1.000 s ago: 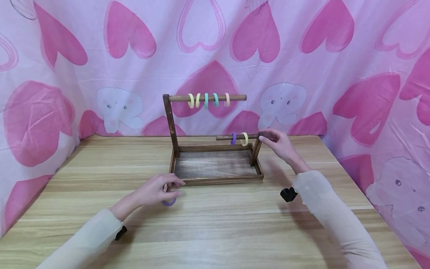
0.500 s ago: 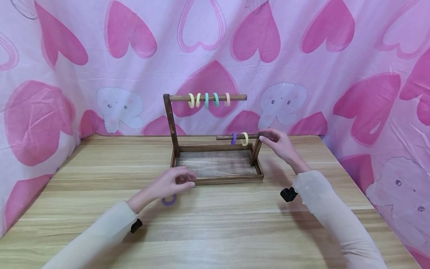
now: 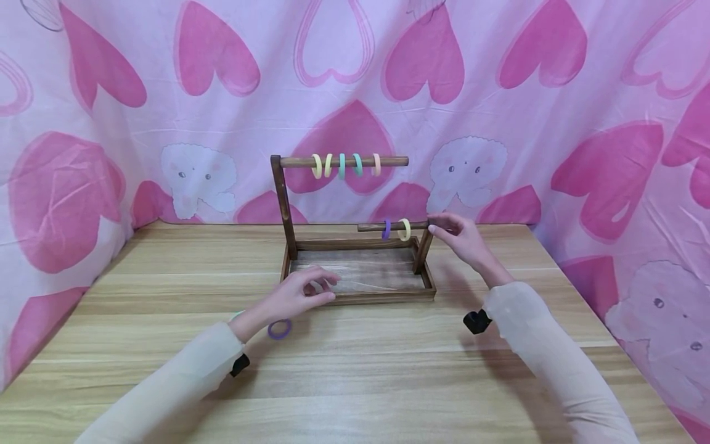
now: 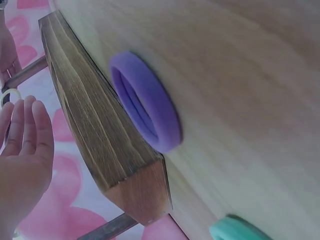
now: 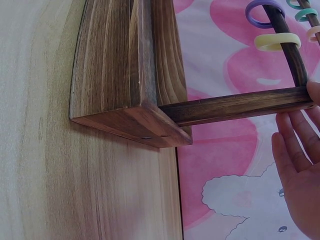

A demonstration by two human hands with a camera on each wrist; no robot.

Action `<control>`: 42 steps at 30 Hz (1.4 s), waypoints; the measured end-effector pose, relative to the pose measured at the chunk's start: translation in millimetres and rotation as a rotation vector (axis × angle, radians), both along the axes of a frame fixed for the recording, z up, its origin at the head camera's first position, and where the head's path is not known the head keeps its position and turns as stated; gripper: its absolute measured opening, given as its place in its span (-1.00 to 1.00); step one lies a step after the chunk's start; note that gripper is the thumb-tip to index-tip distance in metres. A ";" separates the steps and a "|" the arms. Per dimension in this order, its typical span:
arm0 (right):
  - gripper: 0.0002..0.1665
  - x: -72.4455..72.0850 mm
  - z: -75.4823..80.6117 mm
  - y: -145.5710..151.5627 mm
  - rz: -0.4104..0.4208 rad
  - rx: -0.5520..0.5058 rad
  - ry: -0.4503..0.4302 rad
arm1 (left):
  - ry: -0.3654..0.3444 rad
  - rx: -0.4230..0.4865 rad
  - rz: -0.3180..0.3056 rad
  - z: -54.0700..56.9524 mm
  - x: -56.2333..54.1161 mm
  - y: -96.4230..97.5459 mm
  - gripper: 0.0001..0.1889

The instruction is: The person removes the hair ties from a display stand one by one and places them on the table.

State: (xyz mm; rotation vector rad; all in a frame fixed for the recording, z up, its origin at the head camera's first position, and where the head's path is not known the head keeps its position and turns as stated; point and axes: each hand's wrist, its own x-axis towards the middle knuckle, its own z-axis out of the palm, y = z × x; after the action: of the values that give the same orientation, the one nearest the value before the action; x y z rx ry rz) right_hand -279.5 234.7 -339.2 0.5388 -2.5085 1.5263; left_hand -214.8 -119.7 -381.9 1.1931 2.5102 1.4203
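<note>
A dark wooden rack (image 3: 366, 299) with a tray base and two bars stands on the table. My right hand (image 3: 460, 240) holds the top of its short right post, thumb and fingers on either side. My left hand (image 3: 305, 290) hovers over the tray's front left edge, fingers loosely bent and nothing seen in them. On the low bar hang a purple ring (image 3: 386, 229) and a yellow ring (image 3: 404, 230). A loose purple ring (image 4: 145, 102) lies on the table below my left hand. Near it is a green ring (image 4: 237, 229), mostly hidden by my left wrist in the head view.
The high bar (image 3: 396, 161) carries several rings: yellow, green and a pink one (image 3: 376, 164). Its free end points right, while the low bar's free end points left. Behind the wooden table (image 3: 388, 382) hangs a pink heart-patterned cloth (image 3: 222, 123).
My left hand has moved right and slightly away from me, from above the loose purple ring to the tray's front edge. The purple ring stays on the table. My right hand keeps its hold.
</note>
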 end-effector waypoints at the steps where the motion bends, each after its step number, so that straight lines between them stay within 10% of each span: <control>1: -0.52 -0.2 0.0 0.1 0.001 -0.001 0.002 | -0.005 0.007 0.002 -0.1 -1.1 1.7 -0.66; 16: -0.52 0.1 0.5 -0.1 -0.001 -0.009 0.004 | -0.151 0.075 0.054 29.8 5.6 26.2 -0.55; 42: -0.52 -1.7 -2.4 0.1 0.009 -0.044 -0.007 | -0.332 0.281 0.099 28.0 -25.8 51.6 -0.39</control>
State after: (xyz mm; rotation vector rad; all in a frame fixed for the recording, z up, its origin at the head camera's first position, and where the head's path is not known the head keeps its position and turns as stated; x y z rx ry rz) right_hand -281.2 234.8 -341.6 0.5401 -2.4742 1.5851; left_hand -240.5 -68.1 -353.9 0.7829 2.2247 1.8668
